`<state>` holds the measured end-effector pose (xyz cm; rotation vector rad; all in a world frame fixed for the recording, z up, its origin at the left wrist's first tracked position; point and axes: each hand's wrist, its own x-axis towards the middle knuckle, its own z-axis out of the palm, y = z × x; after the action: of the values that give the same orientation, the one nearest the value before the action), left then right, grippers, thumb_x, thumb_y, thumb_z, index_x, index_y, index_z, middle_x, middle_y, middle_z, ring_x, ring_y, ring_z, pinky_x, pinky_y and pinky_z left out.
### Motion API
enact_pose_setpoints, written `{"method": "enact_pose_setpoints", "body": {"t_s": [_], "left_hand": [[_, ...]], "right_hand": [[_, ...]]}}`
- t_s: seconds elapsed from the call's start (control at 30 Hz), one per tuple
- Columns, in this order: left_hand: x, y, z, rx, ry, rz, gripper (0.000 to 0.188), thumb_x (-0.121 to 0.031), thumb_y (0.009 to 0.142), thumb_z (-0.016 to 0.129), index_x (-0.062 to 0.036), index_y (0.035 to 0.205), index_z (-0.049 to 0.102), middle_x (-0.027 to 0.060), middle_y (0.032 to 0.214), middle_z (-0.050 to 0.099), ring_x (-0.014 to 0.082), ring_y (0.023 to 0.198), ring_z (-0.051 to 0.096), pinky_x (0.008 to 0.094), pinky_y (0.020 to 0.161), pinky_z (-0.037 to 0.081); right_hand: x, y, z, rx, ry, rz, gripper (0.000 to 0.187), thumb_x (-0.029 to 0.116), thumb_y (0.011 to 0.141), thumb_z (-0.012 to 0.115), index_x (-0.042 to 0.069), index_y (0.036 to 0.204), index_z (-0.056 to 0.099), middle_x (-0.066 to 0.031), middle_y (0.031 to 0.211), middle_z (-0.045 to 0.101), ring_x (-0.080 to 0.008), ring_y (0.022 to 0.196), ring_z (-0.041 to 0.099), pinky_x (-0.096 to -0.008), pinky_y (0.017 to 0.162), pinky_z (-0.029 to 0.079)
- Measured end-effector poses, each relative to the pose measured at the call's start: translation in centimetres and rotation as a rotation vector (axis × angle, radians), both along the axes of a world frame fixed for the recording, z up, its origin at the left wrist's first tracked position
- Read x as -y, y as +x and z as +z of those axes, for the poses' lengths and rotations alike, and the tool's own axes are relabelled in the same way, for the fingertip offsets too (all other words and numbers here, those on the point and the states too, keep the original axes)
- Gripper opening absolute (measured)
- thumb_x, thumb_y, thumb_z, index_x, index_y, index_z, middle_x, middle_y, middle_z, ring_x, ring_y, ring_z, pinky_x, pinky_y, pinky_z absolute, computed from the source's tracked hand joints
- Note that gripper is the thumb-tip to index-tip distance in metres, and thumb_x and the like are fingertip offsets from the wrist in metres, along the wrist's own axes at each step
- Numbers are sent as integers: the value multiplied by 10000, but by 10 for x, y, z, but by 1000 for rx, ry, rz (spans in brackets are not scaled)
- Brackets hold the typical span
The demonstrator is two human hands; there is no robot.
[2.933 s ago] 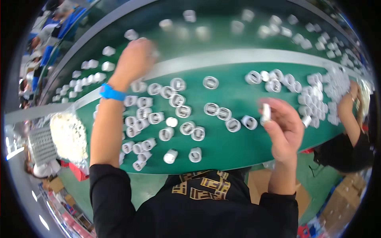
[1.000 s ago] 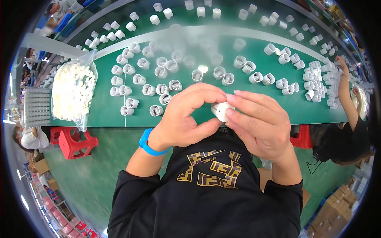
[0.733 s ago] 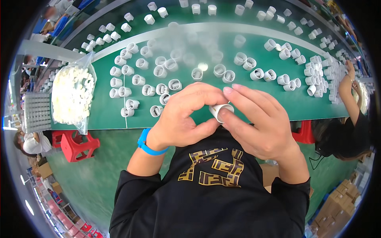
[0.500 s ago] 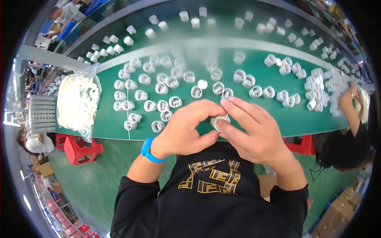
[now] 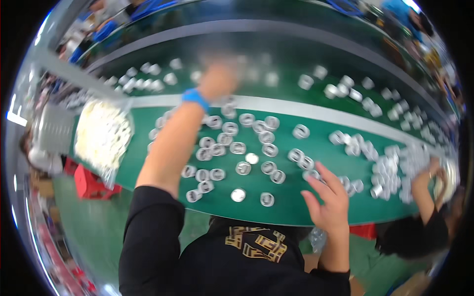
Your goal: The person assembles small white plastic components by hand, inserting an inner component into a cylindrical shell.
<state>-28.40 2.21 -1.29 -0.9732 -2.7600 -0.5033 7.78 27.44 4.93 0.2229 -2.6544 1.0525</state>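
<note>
My left arm stretches far forward, its wrist in a blue band point(image 5: 196, 98). My left hand point(image 5: 218, 79) is over the green strip point(image 5: 291, 54) behind the table, its fingers smeared by motion. My right hand point(image 5: 328, 201) hovers low over the near right of the table, fingers spread, with nothing visible in it. Close to its fingertips stand small whitish round cups point(image 5: 306, 163) with dark marks inside. One such cup point(image 5: 267, 199) stands near the front edge. Left of that cup lies a white disc point(image 5: 238, 195), and another white disc point(image 5: 252, 158) is farther back.
At the left is a clear bag of cream-coloured pieces point(image 5: 102, 140), beside a grey slatted crate point(image 5: 55, 129). A pale rail point(image 5: 276, 104) divides table from strip. Many cups crowd the right side point(image 5: 386, 173), where a co-worker's arm point(image 5: 422, 190) reaches in. A red stool point(image 5: 91, 183) stands below left.
My hands have parted from the cup they held together. My left hand has swung forward over the far strip; my right has opened and moved right. The view has shifted, too.
</note>
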Motion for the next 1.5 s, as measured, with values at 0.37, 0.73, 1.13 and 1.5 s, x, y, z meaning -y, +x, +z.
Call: {"method": "enact_pose_setpoints", "body": {"t_s": [0.37,0.73,1.13,1.5], "left_hand": [[254,126,21,-168,11,584,274,-176,862,762,-19,1081,711,170,1073,721,372,1030,662,449,900,523],[389,139,75,63,1872,817,665,-437,1060,540,105,1380,328,280,1340,517,398,1232,565,523,1093,477],[291,121,139,-54,1220,637,282,-190,1053,555,27,1156,702,131,1143,729,230,1052,680,357,968,513],[316,31,34,522,-373,884,798,-668,904,593,-14,1359,646,257,1375,636,422,1324,564,468,1134,410]], "right_hand": [[-28,-1,-37,97,-116,-100,269,-27,930,625,-51,1193,673,-238,1412,608,-351,1264,619,-428,1083,463],[0,-36,-30,54,-83,-1,266,-20,926,632,-20,1185,692,-227,1410,613,-329,1238,635,-418,1050,490],[-7,-25,-23,45,-153,-1,270,-31,935,624,-20,1198,684,-240,1401,614,-350,1241,633,-432,1059,494],[-17,-14,-24,76,-90,-119,267,-38,908,649,-28,1170,700,-246,1375,631,-350,1226,648,-425,1048,508]]}}
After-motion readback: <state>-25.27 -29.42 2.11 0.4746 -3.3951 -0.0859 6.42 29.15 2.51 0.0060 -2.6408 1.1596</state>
